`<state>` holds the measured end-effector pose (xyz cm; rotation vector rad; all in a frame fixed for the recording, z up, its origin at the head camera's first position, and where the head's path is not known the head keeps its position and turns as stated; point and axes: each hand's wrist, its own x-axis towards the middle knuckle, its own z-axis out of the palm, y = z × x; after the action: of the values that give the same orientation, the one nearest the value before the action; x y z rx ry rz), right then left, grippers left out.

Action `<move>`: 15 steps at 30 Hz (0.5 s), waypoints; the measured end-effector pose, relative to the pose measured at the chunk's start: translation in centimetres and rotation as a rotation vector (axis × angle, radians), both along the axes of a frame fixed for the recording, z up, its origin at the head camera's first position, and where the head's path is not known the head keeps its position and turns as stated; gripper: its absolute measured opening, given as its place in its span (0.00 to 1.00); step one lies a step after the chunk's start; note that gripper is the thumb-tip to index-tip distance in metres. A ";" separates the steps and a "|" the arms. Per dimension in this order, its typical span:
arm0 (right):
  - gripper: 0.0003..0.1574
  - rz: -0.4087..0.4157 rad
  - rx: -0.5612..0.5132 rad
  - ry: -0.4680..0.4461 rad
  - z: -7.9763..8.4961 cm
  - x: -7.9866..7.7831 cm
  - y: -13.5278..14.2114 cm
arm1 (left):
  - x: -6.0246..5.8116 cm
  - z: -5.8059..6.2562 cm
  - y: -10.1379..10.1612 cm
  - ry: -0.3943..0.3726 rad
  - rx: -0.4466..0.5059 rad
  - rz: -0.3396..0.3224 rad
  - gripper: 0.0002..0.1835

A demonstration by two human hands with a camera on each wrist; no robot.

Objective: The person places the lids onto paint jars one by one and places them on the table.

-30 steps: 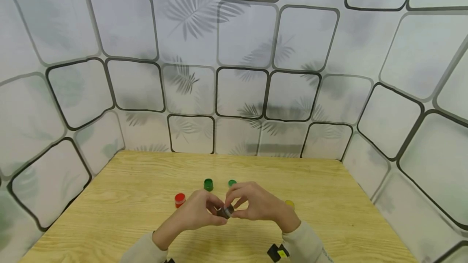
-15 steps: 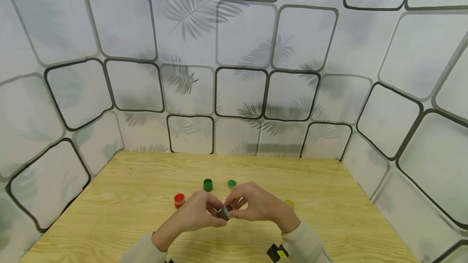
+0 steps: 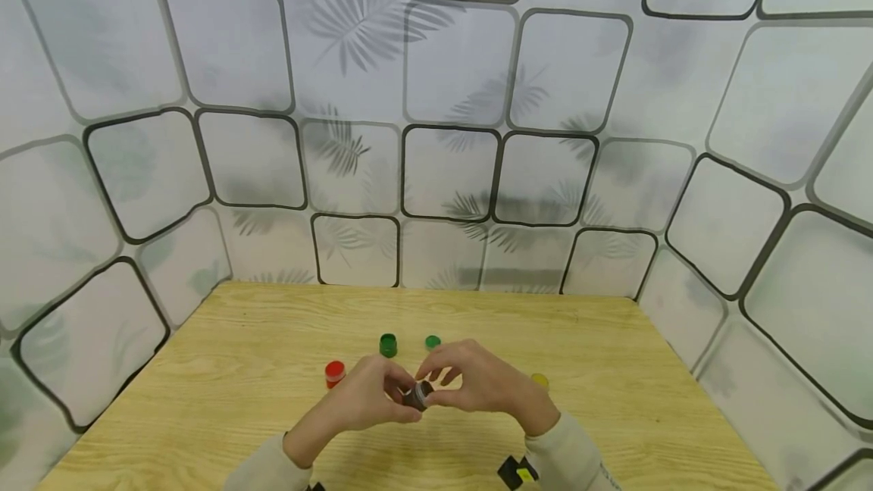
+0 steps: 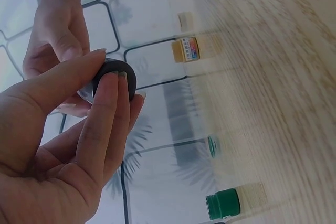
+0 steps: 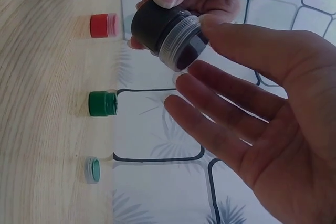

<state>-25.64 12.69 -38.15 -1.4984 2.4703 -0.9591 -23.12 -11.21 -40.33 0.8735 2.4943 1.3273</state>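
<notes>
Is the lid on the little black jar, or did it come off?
On. In the right wrist view the black lid sits on the jar against its clear ribbed collar, no gap showing; whether it's fully tight, cannot tell.

Jar (image 3: 417, 395) between hands, pots (image 3: 388, 345) behind.

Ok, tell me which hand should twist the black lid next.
Probably the left hand: its fingertips already pinch the black round lid, while the right hand steadies the small clear plastic jar at its base.

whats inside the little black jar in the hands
The black jar has a dark lid and a clear body that looks dark inside. Whether that is paint cannot be told; fingers cover much of it.
</notes>
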 end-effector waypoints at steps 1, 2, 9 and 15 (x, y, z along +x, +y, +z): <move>0.14 0.006 0.000 0.003 0.0 0.0 0.0 | 0.0 0.0 0.0 0.000 -0.001 0.002 0.10; 0.14 0.011 0.000 0.007 0.0 0.0 0.0 | 0.0 0.0 0.0 0.000 -0.001 0.002 0.10; 0.13 0.056 0.001 0.037 0.1 0.0 -0.1 | -0.1 0.0 0.1 0.004 0.010 0.000 0.09; 0.12 0.066 0.010 0.024 0.1 0.1 -0.1 | 0.0 0.0 0.0 -0.002 0.014 0.002 0.10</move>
<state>-25.57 12.61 -38.01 -1.5868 2.4217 -0.9221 -23.09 -11.16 -40.36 0.8724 2.4881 1.3469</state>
